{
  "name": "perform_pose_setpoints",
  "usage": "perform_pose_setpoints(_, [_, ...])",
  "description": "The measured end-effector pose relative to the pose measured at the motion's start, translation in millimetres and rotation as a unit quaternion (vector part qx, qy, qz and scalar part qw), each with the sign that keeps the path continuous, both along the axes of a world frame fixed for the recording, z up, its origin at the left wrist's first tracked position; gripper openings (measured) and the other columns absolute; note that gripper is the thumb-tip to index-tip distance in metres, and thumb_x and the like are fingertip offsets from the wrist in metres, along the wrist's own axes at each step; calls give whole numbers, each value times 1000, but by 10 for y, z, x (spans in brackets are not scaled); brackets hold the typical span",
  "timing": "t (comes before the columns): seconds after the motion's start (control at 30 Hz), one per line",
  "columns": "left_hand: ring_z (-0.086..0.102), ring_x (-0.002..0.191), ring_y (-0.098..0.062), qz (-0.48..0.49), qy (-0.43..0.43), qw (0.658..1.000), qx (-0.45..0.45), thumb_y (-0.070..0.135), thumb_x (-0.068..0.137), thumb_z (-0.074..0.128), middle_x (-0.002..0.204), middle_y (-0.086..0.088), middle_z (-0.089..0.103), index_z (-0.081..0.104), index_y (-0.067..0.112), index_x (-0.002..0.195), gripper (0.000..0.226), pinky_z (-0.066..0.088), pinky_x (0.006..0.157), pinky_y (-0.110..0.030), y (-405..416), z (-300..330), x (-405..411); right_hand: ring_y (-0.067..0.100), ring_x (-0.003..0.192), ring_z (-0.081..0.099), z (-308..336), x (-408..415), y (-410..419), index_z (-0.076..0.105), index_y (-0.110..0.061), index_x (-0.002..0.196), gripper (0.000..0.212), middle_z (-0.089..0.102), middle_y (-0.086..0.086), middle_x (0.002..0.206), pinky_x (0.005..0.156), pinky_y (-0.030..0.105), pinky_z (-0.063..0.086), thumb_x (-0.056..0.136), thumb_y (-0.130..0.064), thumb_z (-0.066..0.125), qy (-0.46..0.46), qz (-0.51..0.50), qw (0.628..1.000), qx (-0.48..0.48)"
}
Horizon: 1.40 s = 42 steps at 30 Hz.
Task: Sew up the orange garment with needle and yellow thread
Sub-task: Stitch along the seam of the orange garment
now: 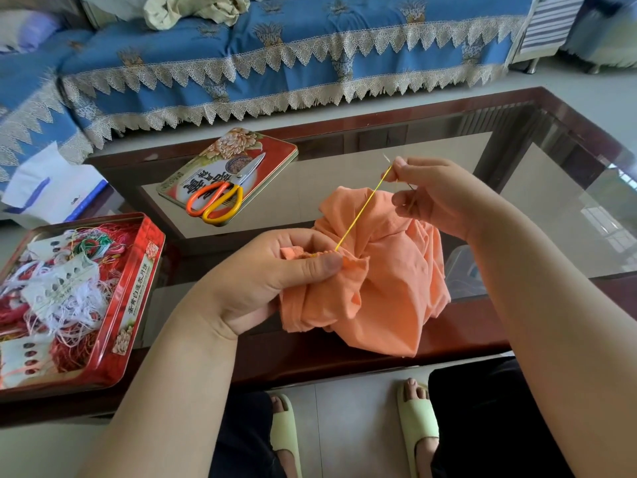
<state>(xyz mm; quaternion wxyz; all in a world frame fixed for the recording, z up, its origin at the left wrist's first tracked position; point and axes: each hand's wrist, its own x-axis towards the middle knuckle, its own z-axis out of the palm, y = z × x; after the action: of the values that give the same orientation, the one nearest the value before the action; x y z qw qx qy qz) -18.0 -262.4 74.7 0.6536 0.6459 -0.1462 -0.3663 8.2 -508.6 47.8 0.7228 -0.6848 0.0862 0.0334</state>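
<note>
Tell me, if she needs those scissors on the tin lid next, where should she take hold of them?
By the orange and yellow handle loops. The scissors lie flat on the tin lid, loops toward her and closed blades pointing away, so reaching from the near side probably meets the loops first and avoids the tips.

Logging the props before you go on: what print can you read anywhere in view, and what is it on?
Tin lid under the scissors: large Chinese characters, upside down to the camera, not readable with certainty.
Round emblem on that lid: too small to read.
Side wall of the open tin of threads: a line of Chinese characters, too blurred to quote.
White bag: small mark, illegible.
</note>
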Motion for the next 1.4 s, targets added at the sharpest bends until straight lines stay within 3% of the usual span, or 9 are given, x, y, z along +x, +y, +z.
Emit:
perform_pose_setpoints(0.17, [69, 69, -12, 85, 61, 993, -53, 25, 65, 67, 76, -4, 72, 76, 16, 68, 13, 55, 59, -21, 30, 53, 31, 9, 59, 51, -64, 1, -99, 69, -8, 84, 23, 64, 7, 88, 54, 19, 46, 95, -23, 57, 94, 79, 976, -182])
perform_pose_setpoints(0.27, [70, 66, -7, 173, 73, 978, -92, 22, 74, 58, 70, 2, 73, 77, 18, 61, 23, 56, 60, -20, 76, 64, 78, 9, 49, 40, 16, -53, -120, 56, -5, 76, 24, 68, -3, 69, 47, 17, 35, 97, -13, 49, 122, 133, 975, -128])
perform_pose_setpoints(0.33, [71, 79, -13, 212, 95, 966, -111, 21, 78, 60, 83, -3, 74, 78, 15, 80, 19, 59, 71, -26, 137, 34, 144, 8, 43, 29, 20, -55, -152, 48, -5, 77, 24, 65, -4, 62, 42, 18, 22, 99, -13, 44, 130, 127, 981, -67])
perform_pose_setpoints(0.47, [71, 94, -17, 254, 122, 953, -110, 22, 80, 63, 102, -6, 73, 71, 13, 103, 26, 58, 79, -32, 235, -31, 250, 8, 46, 39, -122, 43, -203, 58, -9, 86, 21, 66, 6, 92, 42, 17, 34, 99, -24, 51, 135, -52, 985, -88])
perform_pose_setpoints(0.63, [71, 95, -19, 210, 84, 973, -42, 23, 73, 66, 102, -9, 74, 70, 10, 102, 33, 59, 79, -27, 127, -43, 188, 9, 53, 46, -33, 76, -102, 63, -15, 88, 27, 52, -2, 64, 53, 25, 41, 102, -27, 43, -62, -276, 928, -242])
perform_pose_setpoints(0.8, [71, 92, -22, 262, -12, 965, 23, 29, 61, 75, 93, -9, 76, 70, 11, 97, 40, 56, 78, -30, 34, -73, 129, 5, 47, 42, 303, -219, 566, 58, -23, 80, 28, 49, -5, 59, 48, 20, 36, 101, -14, 41, -124, -74, 966, -214])
perform_pose_setpoints(0.97, [72, 86, -20, 296, -53, 954, 21, 30, 58, 76, 85, -4, 76, 72, 18, 86, 31, 55, 75, -30, 31, -43, 106, 7, 41, 43, 351, -450, 766, 63, -22, 87, 16, 51, -13, 46, 49, 25, 38, 98, -21, 53, -187, 56, 937, -289])
perform_pose_setpoints(1.23, [72, 91, -17, 321, -118, 939, 44, 34, 57, 77, 85, 2, 76, 73, 24, 84, 29, 57, 86, -36, 15, -18, 70, 7, 51, 48, 337, -501, 842, 65, -24, 96, 14, 53, -5, 52, 49, 21, 34, 96, -30, 52, -190, 69, 904, -377])
perform_pose_setpoints(1.4, [72, 90, -13, 318, -142, 935, 63, 33, 61, 77, 85, 5, 76, 74, 27, 84, 24, 58, 86, -37, 27, -1, 62, -5, 55, 50, 332, -506, 847, 66, -23, 100, 15, 51, -32, 55, 51, 12, 35, 97, -28, 52, -196, 77, 886, -412])
